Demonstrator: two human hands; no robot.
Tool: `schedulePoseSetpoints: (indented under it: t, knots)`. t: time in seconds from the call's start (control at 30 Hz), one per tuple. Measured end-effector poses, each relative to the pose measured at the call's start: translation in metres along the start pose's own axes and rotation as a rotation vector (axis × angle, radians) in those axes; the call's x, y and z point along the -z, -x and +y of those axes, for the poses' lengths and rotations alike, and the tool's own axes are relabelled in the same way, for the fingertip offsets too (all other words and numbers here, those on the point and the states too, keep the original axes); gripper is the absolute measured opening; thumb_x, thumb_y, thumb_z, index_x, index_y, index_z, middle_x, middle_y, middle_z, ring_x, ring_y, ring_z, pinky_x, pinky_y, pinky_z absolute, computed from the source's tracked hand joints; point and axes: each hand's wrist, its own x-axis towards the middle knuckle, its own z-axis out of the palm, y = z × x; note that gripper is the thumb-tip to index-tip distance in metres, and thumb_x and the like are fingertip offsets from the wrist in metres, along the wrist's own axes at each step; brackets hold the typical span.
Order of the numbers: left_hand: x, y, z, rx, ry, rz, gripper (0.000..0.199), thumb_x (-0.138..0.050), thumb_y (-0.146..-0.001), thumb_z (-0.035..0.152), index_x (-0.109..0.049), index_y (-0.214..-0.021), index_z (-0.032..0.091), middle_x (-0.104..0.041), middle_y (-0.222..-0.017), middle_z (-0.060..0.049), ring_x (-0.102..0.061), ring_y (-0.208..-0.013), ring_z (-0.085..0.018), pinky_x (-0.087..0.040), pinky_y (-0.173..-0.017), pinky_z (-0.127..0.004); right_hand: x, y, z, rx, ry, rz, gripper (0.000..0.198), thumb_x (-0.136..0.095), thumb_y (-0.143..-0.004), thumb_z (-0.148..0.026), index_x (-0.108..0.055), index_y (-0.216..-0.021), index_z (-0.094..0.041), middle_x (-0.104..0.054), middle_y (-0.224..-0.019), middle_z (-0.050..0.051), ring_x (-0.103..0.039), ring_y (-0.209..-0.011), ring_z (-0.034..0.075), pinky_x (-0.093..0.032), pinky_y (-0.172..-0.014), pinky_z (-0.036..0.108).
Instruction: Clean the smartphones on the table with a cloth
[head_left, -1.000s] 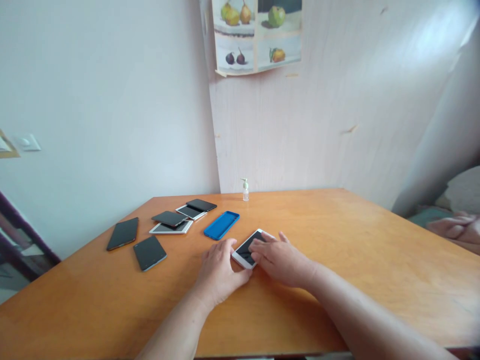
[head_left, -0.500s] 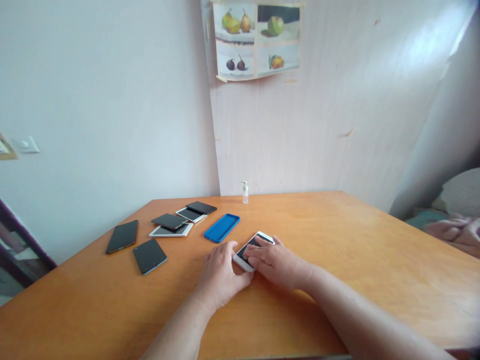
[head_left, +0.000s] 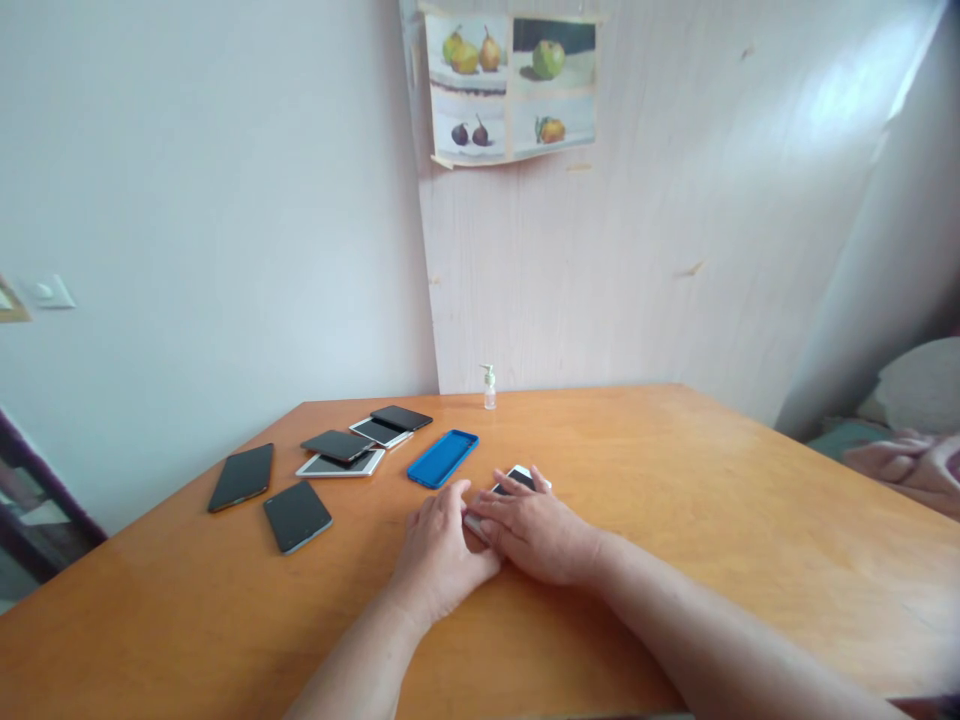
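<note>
Taking bearings from the white phone (head_left: 521, 474) on the table (head_left: 720, 460), we record the far edge at twelve o'clock and wide open wood from one to three. The left hand (head_left: 442, 550) lies at eight, fingers together, thumb apart; whether they pinch the phone we cannot tell. The right hand (head_left: 536, 535) rests on its screen, fingers slightly spread. We note an orange-brown surface, a pale wall (head_left: 225, 200) and a fruit poster (head_left: 512, 90) at twelve. The blue case (head_left: 443, 459) lies open-side up at ten; the pump bottle's (head_left: 490, 390) contents we cannot determine.
</note>
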Motion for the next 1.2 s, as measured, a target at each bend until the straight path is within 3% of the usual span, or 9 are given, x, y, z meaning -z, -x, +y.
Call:
schedulePoseSetpoints:
  t: [0.1, 0.3, 0.37, 0.5, 0.57, 0.8, 1.03, 1.1, 1.2]
  knots:
    - [0.0, 0.0, 0.0, 0.012, 0.011, 0.0, 0.073, -0.069, -0.069, 0.035, -0.04, -0.133, 0.016, -0.064, -0.115, -0.013, -0.058, -0.113, -0.032, -0.043, -0.096, -0.045, -0.001, -0.002, -0.004, 0.046, -0.004, -0.006, 0.046, -0.024, -0.103, -0.041, -0.046, -0.143, -0.039, -0.051, -0.147, -0.002, -0.024, -0.147, 0.029, -0.003, -0.113, 0.07]
    - [-0.002, 0.001, -0.002, 0.035, 0.026, 0.026, 0.081, -0.074, -0.066, 0.044, -0.04, -0.136, 0.02, -0.064, -0.111, -0.008, -0.059, -0.109, -0.031, -0.041, -0.097, -0.045, 0.001, -0.014, 0.038, -0.458, 0.1, 0.038, 0.049, -0.027, -0.101, -0.043, -0.047, -0.144, -0.029, -0.041, -0.154, 0.003, -0.013, -0.148, 0.039, -0.004, -0.107, 0.078]
    - [-0.002, 0.001, -0.002, 0.041, 0.028, 0.02, 0.081, -0.074, -0.066, 0.044, -0.04, -0.136, 0.02, -0.064, -0.11, -0.008, -0.06, -0.108, -0.031, -0.041, -0.097, -0.045, 0.002, -0.009, 0.032, -0.393, 0.098, 0.03, 0.049, -0.027, -0.101, -0.042, -0.047, -0.144, -0.029, -0.041, -0.154, 0.004, -0.012, -0.148, 0.039, -0.004, -0.106, 0.079]
    - [0.0, 0.0, -0.001, 0.034, 0.03, -0.007, 0.079, -0.071, -0.069, 0.038, -0.037, -0.137, 0.018, -0.065, -0.112, -0.01, -0.059, -0.11, -0.031, -0.041, -0.096, -0.045, 0.004, 0.005, -0.003, -0.017, -0.028, -0.04, 0.048, -0.022, -0.103, -0.046, -0.045, -0.144, -0.038, -0.045, -0.152, 0.0, -0.019, -0.148, 0.034, -0.005, -0.109, 0.076]
    - [0.001, -0.001, -0.001, 0.026, 0.03, -0.02, 0.077, -0.069, -0.07, 0.035, -0.036, -0.138, 0.017, -0.064, -0.114, -0.012, -0.058, -0.111, -0.031, -0.041, -0.097, -0.044, 0.004, 0.007, -0.01, 0.066, -0.069, -0.069, 0.049, -0.019, -0.103, -0.049, -0.043, -0.145, -0.04, -0.043, -0.153, -0.002, -0.019, -0.148, 0.033, -0.005, -0.11, 0.075]
    - [0.0, 0.001, -0.002, 0.064, 0.043, -0.009, 0.089, -0.075, -0.067, 0.049, -0.035, -0.141, 0.021, -0.063, -0.111, -0.007, -0.058, -0.111, -0.031, -0.039, -0.099, -0.046, 0.008, -0.002, 0.03, -0.387, 0.135, -0.035, 0.053, -0.024, -0.101, -0.049, -0.042, -0.148, -0.029, -0.037, -0.157, 0.006, -0.009, -0.148, 0.042, -0.003, -0.102, 0.083]
    - [0.004, 0.0, 0.0, 0.05, 0.064, -0.03, 0.08, -0.074, -0.068, 0.042, -0.04, -0.137, 0.019, -0.065, -0.108, -0.008, -0.059, -0.108, -0.03, -0.041, -0.096, -0.044, 0.017, 0.02, -0.009, 0.041, -0.075, -0.139, 0.051, -0.022, -0.102, -0.051, -0.035, -0.149, -0.04, -0.04, -0.155, 0.003, -0.017, -0.148, 0.035, -0.003, -0.107, 0.077]
    - [0.003, 0.0, 0.0, 0.056, 0.063, -0.023, 0.081, -0.074, -0.069, 0.045, -0.04, -0.137, 0.019, -0.065, -0.109, -0.008, -0.058, -0.11, -0.03, -0.041, -0.097, -0.044, 0.018, 0.019, -0.003, -0.016, -0.042, -0.135, 0.05, -0.022, -0.102, -0.049, -0.038, -0.148, -0.039, -0.041, -0.154, 0.003, -0.017, -0.148, 0.037, -0.004, -0.106, 0.079]
    - [0.001, 0.001, -0.003, 0.071, 0.049, -0.01, 0.087, -0.075, -0.067, 0.05, -0.039, -0.139, 0.019, -0.064, -0.111, -0.008, -0.057, -0.113, -0.031, -0.04, -0.099, -0.044, 0.017, 0.014, 0.021, -0.283, 0.117, -0.092, 0.048, -0.025, -0.102, -0.045, -0.047, -0.144, -0.034, -0.042, -0.154, 0.006, -0.015, -0.147, 0.042, -0.005, -0.101, 0.083]
